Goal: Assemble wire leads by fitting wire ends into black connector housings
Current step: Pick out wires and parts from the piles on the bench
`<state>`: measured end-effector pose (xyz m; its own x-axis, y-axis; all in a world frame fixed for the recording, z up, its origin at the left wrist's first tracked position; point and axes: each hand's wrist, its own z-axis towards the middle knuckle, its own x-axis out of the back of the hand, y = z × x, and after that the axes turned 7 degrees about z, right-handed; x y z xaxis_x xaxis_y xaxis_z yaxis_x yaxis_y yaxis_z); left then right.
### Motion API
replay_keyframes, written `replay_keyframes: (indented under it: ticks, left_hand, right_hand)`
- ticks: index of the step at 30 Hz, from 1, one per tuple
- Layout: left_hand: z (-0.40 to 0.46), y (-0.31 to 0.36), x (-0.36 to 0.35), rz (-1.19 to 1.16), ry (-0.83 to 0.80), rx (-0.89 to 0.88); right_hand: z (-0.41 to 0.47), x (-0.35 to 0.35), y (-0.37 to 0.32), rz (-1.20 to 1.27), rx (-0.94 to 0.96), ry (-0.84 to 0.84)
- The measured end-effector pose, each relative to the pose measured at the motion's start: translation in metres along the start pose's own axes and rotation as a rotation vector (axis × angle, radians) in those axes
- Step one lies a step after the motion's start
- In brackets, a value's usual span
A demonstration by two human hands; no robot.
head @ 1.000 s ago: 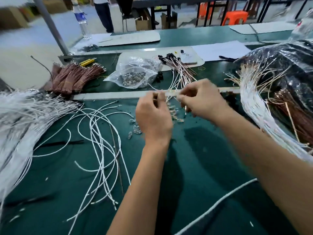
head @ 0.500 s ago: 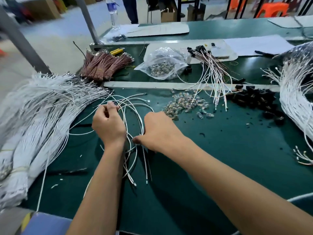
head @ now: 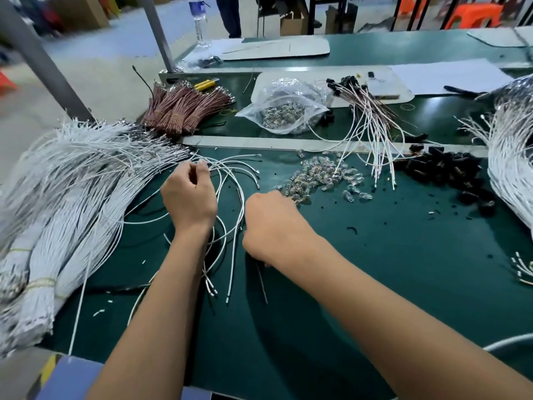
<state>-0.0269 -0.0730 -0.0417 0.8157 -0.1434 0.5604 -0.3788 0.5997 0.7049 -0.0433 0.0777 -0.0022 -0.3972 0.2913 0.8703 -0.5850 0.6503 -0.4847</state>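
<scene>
Now fetching wire: left hand point(head: 189, 197) curled, pinching loose white wires point(head: 230, 180) at fingertips; right hand point(head: 269, 223) fisted just beside, fingers hidden, hold unclear. Next, by judgement: single out one lead, carry right to black connector housings point(head: 444, 171), beyond clear bulbs point(head: 320, 176).
</scene>
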Motion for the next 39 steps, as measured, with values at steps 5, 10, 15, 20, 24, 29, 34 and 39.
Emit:
replay_keyframes:
  ticks: [5, 10, 15, 20, 24, 29, 34, 39]
  left_hand:
    - [0.002, -0.004, -0.003, 0.042, 0.017, -0.076]
    - [0.002, 0.001, -0.002, 0.072, 0.023, -0.105]
    - [0.004, 0.042, 0.002, -0.138, 0.028, -0.029]
    - [-0.033, 0.108, -0.023, -0.449, -0.212, -0.001]
    - [-0.082, 0.136, -0.059, -0.732, -0.533, 0.165]
    - [-0.113, 0.133, -0.079, -0.756, -0.673, 0.060]
    - [-0.118, 0.131, -0.081, -0.695, -0.735, -0.129]
    - [-0.121, 0.130, -0.086, -0.598, -0.719, -0.092]
  right_hand:
    - [-0.006, 0.010, 0.002, -0.160, -0.002, -0.057]
    - [-0.015, 0.034, 0.037, -0.246, -0.036, -0.134]
    - [-0.040, 0.076, 0.094, 0.214, -0.160, -0.197]
    - [-0.061, 0.095, 0.145, 0.823, -0.173, 0.095]
    - [-0.071, 0.094, 0.180, 1.204, -0.136, 0.440]
    - [-0.076, 0.079, 0.199, 1.401, -0.054, 0.731]
    - [-0.074, 0.073, 0.205, 1.409, -0.025, 0.931]
    - [-0.075, 0.071, 0.209, 1.404, -0.034, 0.995]
